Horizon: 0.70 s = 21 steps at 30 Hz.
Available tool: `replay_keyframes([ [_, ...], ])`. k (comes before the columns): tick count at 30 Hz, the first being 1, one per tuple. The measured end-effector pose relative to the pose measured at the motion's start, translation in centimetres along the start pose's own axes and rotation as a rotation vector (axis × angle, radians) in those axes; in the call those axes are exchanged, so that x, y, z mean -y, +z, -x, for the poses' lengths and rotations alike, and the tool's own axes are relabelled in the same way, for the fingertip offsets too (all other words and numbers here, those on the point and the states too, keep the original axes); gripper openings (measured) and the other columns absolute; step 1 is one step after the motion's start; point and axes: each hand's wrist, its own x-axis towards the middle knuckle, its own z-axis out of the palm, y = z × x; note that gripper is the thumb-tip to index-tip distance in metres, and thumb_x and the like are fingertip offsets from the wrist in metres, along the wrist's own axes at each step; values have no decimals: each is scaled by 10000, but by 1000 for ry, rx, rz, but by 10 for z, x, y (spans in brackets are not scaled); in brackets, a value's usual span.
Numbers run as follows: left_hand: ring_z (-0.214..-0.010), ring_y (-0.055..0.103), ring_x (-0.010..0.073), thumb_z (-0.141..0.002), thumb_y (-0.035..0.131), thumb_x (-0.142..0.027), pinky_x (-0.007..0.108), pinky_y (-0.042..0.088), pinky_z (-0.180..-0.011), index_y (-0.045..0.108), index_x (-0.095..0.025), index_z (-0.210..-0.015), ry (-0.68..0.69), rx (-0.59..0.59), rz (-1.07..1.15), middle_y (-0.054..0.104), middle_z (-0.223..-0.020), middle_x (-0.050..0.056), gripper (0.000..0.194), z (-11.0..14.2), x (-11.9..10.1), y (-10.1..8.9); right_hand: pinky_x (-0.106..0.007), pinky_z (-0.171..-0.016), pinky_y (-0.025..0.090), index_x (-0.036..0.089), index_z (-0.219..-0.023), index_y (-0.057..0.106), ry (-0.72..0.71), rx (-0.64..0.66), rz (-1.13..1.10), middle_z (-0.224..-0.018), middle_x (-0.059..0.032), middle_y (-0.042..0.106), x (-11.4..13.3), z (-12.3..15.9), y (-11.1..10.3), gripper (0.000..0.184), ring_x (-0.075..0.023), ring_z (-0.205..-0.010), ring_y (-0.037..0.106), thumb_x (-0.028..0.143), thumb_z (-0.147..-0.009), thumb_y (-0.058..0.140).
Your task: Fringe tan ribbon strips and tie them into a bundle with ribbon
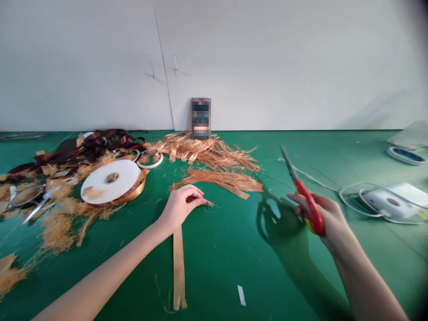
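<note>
Between thumb and fingers, my left hand point(182, 205) pinches the end of a tan ribbon; a frayed tip pokes out past the fingertips. Below that hand a flat tan ribbon strip point(179, 272) runs toward me over the green table; whether it is the same piece is hidden. Raised over the table on the right, my right hand point(323, 214) grips red-handled scissors point(310, 205), their blades pointing up and away. Just beyond my left hand lies a bundle of fringed tan ribbon strips point(224, 179), with a larger fringed pile point(200, 149) behind it.
A white ribbon spool point(110, 180) sits at left among dark brown ribbons point(90, 145) and tan fibre scraps point(58, 227). Silver scissors point(36, 209) lie farther left. A phone-like device point(201, 118) leans on the wall. A white box with cables point(396, 200) stands right. A white slip point(241, 295) lies in front.
</note>
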Motion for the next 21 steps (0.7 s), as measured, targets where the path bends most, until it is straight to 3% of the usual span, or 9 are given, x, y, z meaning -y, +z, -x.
replay_keyframes([
  [2, -778, 668, 169, -739, 703, -285, 322, 536, -750, 649, -155, -754, -82, 0, 184, 708, -931, 73, 142, -9, -5, -2, -280, -524, 463, 201, -756, 563, -9, -5, -342, -571, 9, 583, 10, 9, 9, 277, -159, -533, 580, 401, -655, 726],
  [6, -838, 684, 175, -734, 688, -216, 309, 539, -756, 665, -147, -897, -149, -15, 405, 729, -907, 70, 179, -23, -31, -1, -253, -418, 348, 230, -756, 475, -140, 184, -484, -524, 56, 468, 23, 23, 22, 294, -110, -416, 445, 456, -757, 663],
  [8, -857, 685, 177, -742, 668, -185, 309, 538, -754, 668, -138, -920, -207, -44, 462, 728, -927, 77, 184, -26, -47, 1, -260, -396, 304, 241, -780, 438, -193, 274, -397, -508, 63, 419, 21, 25, 24, 341, -103, -382, 364, 570, -838, 509],
  [10, -850, 684, 174, -742, 684, -199, 320, 536, -786, 671, -126, -924, -250, -61, 509, 728, -895, 76, 197, -26, -60, 3, -273, -411, 337, 255, -853, 406, -262, 328, -220, -526, 65, 407, 17, 28, 23, 352, -117, -399, 365, 606, -873, 397],
  [16, -847, 689, 164, -737, 713, -178, 315, 531, -847, 664, -115, -927, -318, -31, 623, 727, -870, 65, 205, -22, -69, -1, -312, -562, 496, 249, -965, 399, -484, 428, 246, -843, -16, 505, 25, 50, 26, 221, -144, -592, 513, 446, -875, 438],
  [21, -869, 687, 153, -757, 695, -133, 277, 532, -840, 655, -128, -973, -323, 17, 713, 727, -906, 64, 220, -22, -68, -5, -375, -650, 533, 220, -1015, 406, -648, 344, 559, -1071, -118, 533, 28, 56, 33, 313, -225, -761, 624, 405, -798, 535],
])
